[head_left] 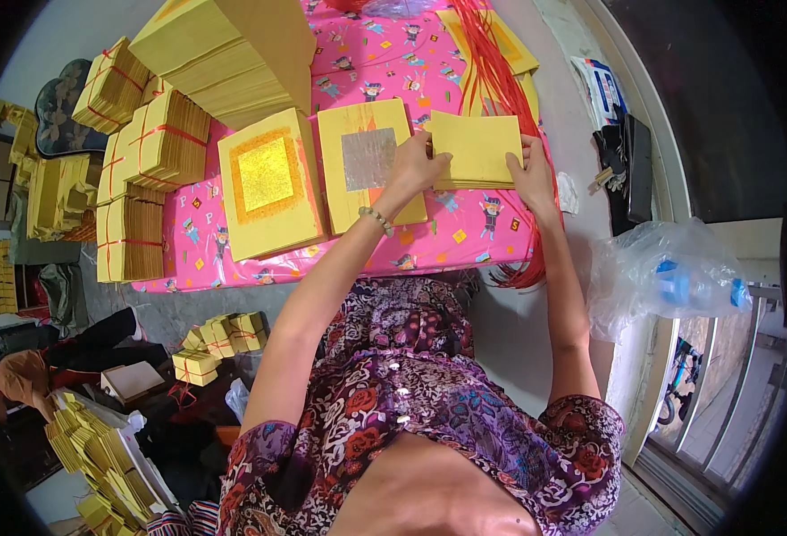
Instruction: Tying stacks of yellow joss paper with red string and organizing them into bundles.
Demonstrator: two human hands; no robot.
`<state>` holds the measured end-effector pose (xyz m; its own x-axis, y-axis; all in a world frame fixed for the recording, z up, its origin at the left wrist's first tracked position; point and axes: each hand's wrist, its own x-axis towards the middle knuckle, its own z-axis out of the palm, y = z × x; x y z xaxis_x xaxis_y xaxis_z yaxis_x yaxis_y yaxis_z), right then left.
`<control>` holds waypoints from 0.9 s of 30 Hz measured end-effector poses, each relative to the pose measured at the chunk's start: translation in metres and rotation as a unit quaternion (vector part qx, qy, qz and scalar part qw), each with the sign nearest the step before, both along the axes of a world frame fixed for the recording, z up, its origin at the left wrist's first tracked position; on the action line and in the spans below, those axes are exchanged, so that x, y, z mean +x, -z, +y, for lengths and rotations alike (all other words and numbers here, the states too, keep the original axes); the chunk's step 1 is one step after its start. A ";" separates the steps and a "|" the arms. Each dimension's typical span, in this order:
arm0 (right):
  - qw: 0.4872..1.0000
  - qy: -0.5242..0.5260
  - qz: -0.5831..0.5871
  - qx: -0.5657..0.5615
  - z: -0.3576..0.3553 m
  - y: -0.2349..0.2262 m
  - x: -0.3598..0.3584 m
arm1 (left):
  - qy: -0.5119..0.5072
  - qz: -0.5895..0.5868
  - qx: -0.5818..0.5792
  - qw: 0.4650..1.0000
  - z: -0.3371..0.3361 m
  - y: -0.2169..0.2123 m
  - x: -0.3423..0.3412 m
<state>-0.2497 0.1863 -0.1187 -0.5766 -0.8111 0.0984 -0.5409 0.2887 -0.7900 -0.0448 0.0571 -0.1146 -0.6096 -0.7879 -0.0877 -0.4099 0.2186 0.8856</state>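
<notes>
A small stack of plain yellow paper sheets [476,148] lies on the pink patterned table cloth [465,228]. My left hand [418,163] grips its left edge and my right hand [531,173] grips its right edge. Just left of it sits a yellow stack with a silver foil square [368,161], partly under my left wrist. Further left lies a yellow stack with a gold foil square [268,179].
Tied bundles of yellow paper [157,143] and a tall loose stack [233,58] fill the table's left and far side. Red strings [492,62] trail across the right. A clear plastic bag [666,272] lies at right; more bundles [219,339] sit on the floor.
</notes>
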 end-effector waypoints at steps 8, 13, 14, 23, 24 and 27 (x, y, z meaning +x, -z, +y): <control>0.994 -0.004 0.109 0.002 0.001 0.000 0.009 | -0.021 -0.018 -0.041 0.999 0.010 0.007 -0.005; 0.963 0.005 0.237 0.127 -0.003 -0.016 0.022 | -0.044 0.003 -0.096 0.994 0.015 0.009 -0.005; 0.960 0.011 0.256 0.114 -0.001 -0.015 0.021 | -0.047 0.001 -0.095 0.994 0.015 0.008 -0.006; 0.949 -0.006 0.315 -0.016 0.003 -0.036 0.022 | -0.107 0.062 -0.235 0.964 0.028 -0.012 0.019; 0.937 -0.009 0.345 -0.056 0.000 -0.043 0.026 | -0.080 0.061 -0.225 0.969 0.027 -0.017 0.032; 0.972 -0.073 0.213 -0.063 -0.003 -0.068 0.052 | -0.029 0.039 -0.210 0.976 0.031 -0.021 0.077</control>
